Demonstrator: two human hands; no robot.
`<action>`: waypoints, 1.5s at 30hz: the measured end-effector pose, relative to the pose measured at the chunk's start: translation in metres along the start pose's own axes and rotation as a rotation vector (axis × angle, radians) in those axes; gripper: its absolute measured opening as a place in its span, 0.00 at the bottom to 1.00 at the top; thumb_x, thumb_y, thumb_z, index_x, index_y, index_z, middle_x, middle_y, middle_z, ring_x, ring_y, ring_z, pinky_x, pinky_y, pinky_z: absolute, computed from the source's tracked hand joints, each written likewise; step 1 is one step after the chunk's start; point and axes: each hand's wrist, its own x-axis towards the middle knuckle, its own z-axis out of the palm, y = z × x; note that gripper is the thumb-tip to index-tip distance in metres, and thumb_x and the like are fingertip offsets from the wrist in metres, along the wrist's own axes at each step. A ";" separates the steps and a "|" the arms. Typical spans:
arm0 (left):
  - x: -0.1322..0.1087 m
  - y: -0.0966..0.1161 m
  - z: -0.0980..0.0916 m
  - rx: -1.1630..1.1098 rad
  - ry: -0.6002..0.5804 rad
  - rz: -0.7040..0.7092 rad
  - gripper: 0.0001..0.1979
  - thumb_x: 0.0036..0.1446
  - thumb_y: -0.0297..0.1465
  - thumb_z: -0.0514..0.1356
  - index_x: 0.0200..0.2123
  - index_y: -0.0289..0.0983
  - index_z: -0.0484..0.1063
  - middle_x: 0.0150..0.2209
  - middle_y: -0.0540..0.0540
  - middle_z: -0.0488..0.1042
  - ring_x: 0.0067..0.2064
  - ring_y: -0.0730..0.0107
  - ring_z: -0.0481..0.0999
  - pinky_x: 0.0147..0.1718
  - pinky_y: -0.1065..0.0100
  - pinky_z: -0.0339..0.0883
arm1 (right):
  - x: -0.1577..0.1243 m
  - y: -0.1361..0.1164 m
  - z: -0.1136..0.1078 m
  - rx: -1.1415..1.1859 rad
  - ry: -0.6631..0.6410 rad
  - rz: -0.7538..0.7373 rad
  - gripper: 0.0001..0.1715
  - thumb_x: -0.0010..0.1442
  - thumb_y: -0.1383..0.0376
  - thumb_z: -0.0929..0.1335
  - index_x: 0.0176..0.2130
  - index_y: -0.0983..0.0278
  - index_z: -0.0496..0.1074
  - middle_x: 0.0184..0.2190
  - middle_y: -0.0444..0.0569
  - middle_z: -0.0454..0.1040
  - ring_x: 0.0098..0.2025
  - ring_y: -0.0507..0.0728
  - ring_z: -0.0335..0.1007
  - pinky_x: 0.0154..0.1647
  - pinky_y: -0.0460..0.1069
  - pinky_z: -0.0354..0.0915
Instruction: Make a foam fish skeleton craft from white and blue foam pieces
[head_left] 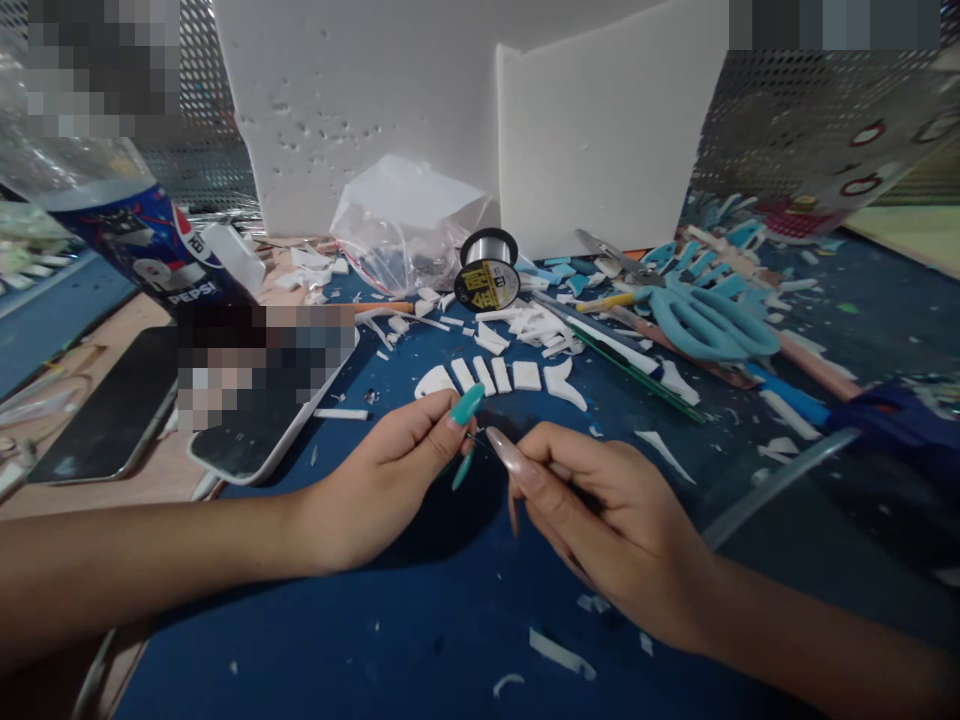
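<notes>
My left hand (382,480) and my right hand (607,520) meet low over a blue mat (360,640), fingertips almost touching. Each is closed in a pinch; between them runs something very thin, too fine to name. Just beyond the fingertips lies a curved row of small white foam pieces (499,378). Behind that row a spool of clear line (487,268) stands on edge.
Light blue scissors (701,318) lie at the right among blue and white scraps. Two phones (120,405) rest at the left beside a Pepsi bottle (142,240). White foam boards (607,130) and a plastic bag (401,230) stand at the back. A green stick (637,372) lies near the row.
</notes>
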 end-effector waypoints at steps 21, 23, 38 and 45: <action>0.001 0.001 0.001 -0.039 -0.020 0.029 0.13 0.64 0.33 0.45 0.27 0.36 0.59 0.25 0.54 0.55 0.27 0.76 0.52 0.27 0.72 0.51 | 0.006 0.002 0.004 0.297 -0.023 0.196 0.17 0.64 0.57 0.60 0.27 0.63 0.60 0.12 0.35 0.57 0.11 0.43 0.54 0.12 0.38 0.55; 0.002 -0.001 0.001 -0.097 -0.020 0.002 0.14 0.64 0.34 0.45 0.27 0.36 0.58 0.25 0.53 0.54 0.27 0.76 0.52 0.27 0.72 0.50 | 0.006 0.002 0.004 0.322 -0.016 0.194 0.17 0.64 0.57 0.60 0.27 0.63 0.60 0.12 0.34 0.57 0.11 0.43 0.55 0.12 0.38 0.55; 0.005 -0.002 0.001 -0.160 -0.059 -0.033 0.13 0.62 0.34 0.48 0.26 0.36 0.58 0.24 0.54 0.55 0.26 0.76 0.52 0.26 0.72 0.49 | 0.006 0.003 0.004 0.297 -0.014 0.166 0.17 0.64 0.56 0.59 0.27 0.63 0.60 0.14 0.35 0.58 0.13 0.44 0.57 0.15 0.39 0.58; 0.003 0.001 0.002 -0.096 -0.037 -0.021 0.12 0.62 0.33 0.48 0.26 0.36 0.59 0.23 0.54 0.56 0.25 0.77 0.53 0.25 0.73 0.49 | 0.006 0.006 0.003 0.342 -0.015 0.122 0.16 0.64 0.58 0.60 0.28 0.63 0.61 0.15 0.36 0.60 0.14 0.44 0.57 0.15 0.40 0.59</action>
